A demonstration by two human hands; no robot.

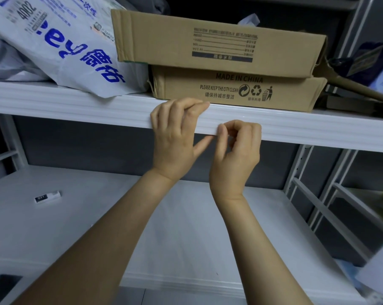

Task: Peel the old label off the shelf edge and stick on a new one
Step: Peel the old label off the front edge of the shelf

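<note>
Pinching with the right hand (236,148), thumb and forefinger pressed together on a pale sliver at the lower lip of the shelf edge (76,102): by the look of it a corner of the label (215,134), white on white and hard to make out. Other fingers curled back, seemingly to leave the pinch room. Left hand (175,130) just beside, fingers hooked over the top of the same edge, thumb stretched underneath toward the pinch, most likely bracing and steadying close to the point of lifting. Old label coming off or new one going on? Impossible to say from here. Just above, two stacked cardboard boxes (230,89) and a printed plastic bag (71,51), at the shelf front but not in the way. Down on the lower shelf (186,227), well apart to the left, a small black-and-white strip (47,196) marked 031, lying flat, possibly the other label. Next call, as a guess: a slow, low pull along the edge to avoid tearing.
</note>
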